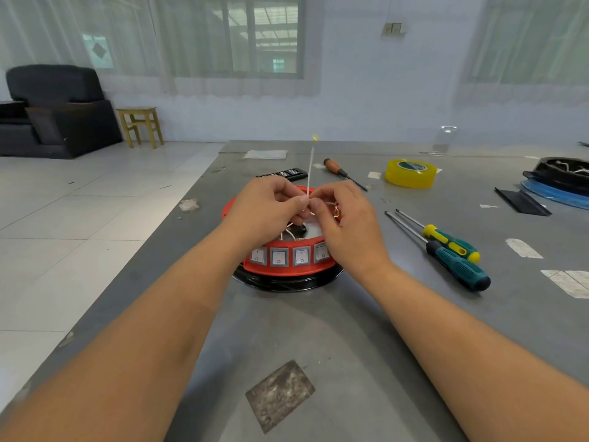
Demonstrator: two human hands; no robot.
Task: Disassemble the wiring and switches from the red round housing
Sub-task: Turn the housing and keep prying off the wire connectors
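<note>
- Housing point(288, 266), red and round, sits on a black ring point(287, 282) near the middle of the grey desk point(318, 330), with a row of rocker switches point(288, 256) in its near wall facing the camera.
- Both hands meet just above its open top: the left hand point(271, 208) and the right hand point(347, 218) each have a narrow grip, thumb and fingertip pinching the same thin white wire point(309, 169) at nearly one spot.
- That wire stands almost upright from the pinch, ending in a small yellowish tip point(315, 137); its lower run drops into the housing among other white leads and copper-coloured ends point(334, 212), partly hidden by the hands.
- Judged from this, the step in hand is freeing one lead from the tangle inside; the switches look still seated, so the job seems early to middle.
- Next move likely calls for a steady pull or untwist along the wire's own line while something keeps the housing down, since neither hand rests on it.
- Screwdrivers lie unused to the right: two green-handled ones point(452, 253) near, a wooden-handled one point(342, 172) farther back beside a yellow tape roll point(410, 173).
</note>
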